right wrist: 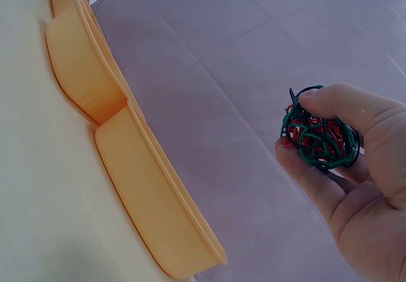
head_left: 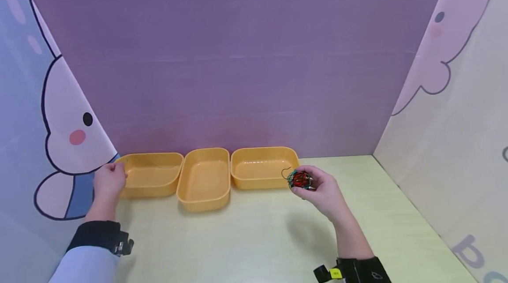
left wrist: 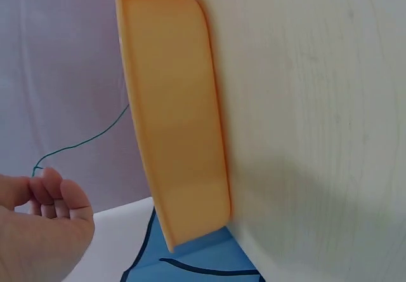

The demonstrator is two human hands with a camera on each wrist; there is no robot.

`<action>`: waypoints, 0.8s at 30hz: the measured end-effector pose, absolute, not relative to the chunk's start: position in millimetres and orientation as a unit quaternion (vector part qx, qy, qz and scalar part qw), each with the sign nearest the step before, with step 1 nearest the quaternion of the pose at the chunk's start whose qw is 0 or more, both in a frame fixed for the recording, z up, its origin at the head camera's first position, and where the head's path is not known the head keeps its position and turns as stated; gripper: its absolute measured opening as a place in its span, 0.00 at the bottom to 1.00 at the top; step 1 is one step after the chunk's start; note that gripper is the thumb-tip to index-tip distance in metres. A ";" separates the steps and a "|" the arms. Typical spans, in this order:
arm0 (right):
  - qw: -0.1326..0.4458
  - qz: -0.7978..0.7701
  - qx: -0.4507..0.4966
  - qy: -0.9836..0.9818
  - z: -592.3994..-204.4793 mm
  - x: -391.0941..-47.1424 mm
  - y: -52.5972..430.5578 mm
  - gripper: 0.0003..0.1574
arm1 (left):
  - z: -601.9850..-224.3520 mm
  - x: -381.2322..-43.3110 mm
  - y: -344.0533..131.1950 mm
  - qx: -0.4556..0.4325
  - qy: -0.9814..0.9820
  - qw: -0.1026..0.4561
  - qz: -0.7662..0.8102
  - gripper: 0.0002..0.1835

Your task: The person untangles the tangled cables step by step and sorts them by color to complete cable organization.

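Note:
At the left tray's outer end, my left hand [head_left: 109,184] pinches the end of a thin green wire [left wrist: 79,145] between thumb and fingers. From there the wire runs past the rim of the yellow left tray [head_left: 148,191]; its far end is hidden in the left wrist view. My right hand [head_left: 326,192] holds a tangled ball of red, green and black wire [right wrist: 320,136] between thumb and fingers, in front of the right tray [head_left: 258,184]. One loose wire end sticks out from the ball toward that tray in the head view.
Between the two outer trays stands a middle yellow tray [head_left: 204,206], turned lengthwise. All three stand side by side on the pale table [head_left: 254,243], along the purple back wall [head_left: 254,62]. Printed side panels [head_left: 448,155] flank the table.

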State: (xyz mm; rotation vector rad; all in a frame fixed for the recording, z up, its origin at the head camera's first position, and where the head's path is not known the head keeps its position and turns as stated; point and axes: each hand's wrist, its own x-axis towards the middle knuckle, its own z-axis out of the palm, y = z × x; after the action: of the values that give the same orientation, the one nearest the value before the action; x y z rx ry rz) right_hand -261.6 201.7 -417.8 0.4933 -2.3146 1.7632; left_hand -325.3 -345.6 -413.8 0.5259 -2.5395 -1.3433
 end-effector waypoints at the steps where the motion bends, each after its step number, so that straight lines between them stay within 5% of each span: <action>1: 0.094 0.594 0.164 -0.782 -417.9 -261.6 201.6 0.29 | -416.0 -326.6 -346.6 0.182 -0.866 0.106 -0.454 0.31; 24: 0.081 0.601 0.157 -0.779 -418.8 -260.5 199.4 0.29 | -447.3 -335.7 -350.4 0.240 -0.897 0.140 -0.342 0.19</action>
State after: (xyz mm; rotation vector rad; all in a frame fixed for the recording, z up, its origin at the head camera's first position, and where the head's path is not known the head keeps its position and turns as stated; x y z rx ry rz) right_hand -260.5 199.4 -418.8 0.4698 -2.3292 1.7962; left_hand -335.7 -350.4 -447.3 0.6943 -2.5925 -0.9890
